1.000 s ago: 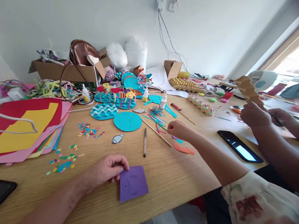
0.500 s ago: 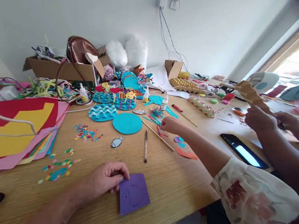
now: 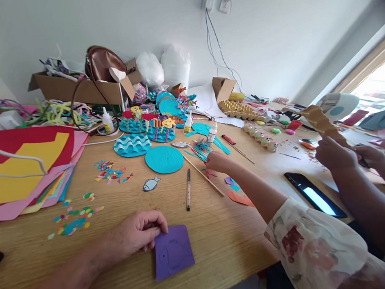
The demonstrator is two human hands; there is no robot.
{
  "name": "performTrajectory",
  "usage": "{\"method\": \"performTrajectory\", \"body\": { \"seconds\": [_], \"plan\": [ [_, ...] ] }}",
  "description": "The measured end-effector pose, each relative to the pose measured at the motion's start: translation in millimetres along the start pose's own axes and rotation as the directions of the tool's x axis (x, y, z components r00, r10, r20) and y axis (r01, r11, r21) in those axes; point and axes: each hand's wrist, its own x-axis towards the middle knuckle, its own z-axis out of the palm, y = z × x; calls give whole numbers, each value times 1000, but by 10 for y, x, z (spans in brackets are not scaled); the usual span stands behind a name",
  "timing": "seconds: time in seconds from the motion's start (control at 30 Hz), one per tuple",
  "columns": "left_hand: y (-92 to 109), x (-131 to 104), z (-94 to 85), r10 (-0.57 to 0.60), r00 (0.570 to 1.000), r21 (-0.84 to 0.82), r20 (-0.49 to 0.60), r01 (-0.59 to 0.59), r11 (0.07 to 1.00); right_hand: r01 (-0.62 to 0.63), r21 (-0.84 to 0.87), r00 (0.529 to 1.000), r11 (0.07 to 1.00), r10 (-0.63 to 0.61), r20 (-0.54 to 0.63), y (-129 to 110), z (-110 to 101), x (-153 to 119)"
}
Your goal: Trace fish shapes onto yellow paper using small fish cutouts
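My left hand point(image 3: 142, 232) pinches the upper left corner of a purple paper square point(image 3: 173, 253) with a fish outline drawn on it, near the table's front edge. My right hand point(image 3: 216, 162), at the end of a floral sleeve, is curled near a bunch of thin colored strips point(image 3: 200, 145); its fingertips are hidden, so what it holds cannot be made out. Between the hands lie a pen point(image 3: 189, 190) and a wooden stick point(image 3: 204, 176). Behind them are a pale blue fish cutout point(image 3: 151, 183) and a blue oval disc point(image 3: 164, 159).
Colored sheets point(image 3: 23, 173) and paper confetti point(image 3: 76, 219) lie at left. Decorated blue discs point(image 3: 132, 145) and glue bottles point(image 3: 107, 120) stand farther back. At right, another person's hands point(image 3: 336, 154) hold a brown carton strip point(image 3: 323, 124) beyond a phone point(image 3: 314, 194).
My right hand has shifted slightly left, and its sleeve has moved left too. My left hand and the purple paper are nearly where they were.
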Motion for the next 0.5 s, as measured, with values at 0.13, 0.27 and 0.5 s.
{"method": "performTrajectory", "body": {
  "seconds": [0.13, 0.27, 0.5],
  "plan": [
    [-19, -8, 2, -4, 1000, 3, 1, 4, 1000, -36, 83, 999, 996, 38, -25, 20, -45, -61],
    [20, -7, 6, -6, 1000, 7, -11, 6, 1000, -32, 152, 996, 988, 45, -83, 52, -74, -209],
    [8, 9, 9, -2, 1000, -5, -7, 2, 1000, -23, 107, 962, 994, 52, -269, 125, -135, -384]
  ]
}}
